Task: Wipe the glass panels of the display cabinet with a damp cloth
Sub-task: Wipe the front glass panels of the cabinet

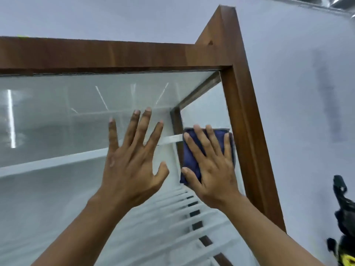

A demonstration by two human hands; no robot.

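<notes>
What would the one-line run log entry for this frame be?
step: wiping glass panel | right hand: pressing blue cloth flat by wooden frame | left hand: open, fingers spread on glass

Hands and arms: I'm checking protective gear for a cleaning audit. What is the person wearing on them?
Nothing. The left hand and right hand are ungloved, with no rings on the fingers. The left forearm and right forearm are bare to the frame's edge: no sleeves, watch or bands.

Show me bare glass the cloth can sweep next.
Free: the wide glass left of the left hand, and the strip above both hands under the top rail. Crowded: the cloth under the right hand, hemmed between left hand and right post.
</notes>
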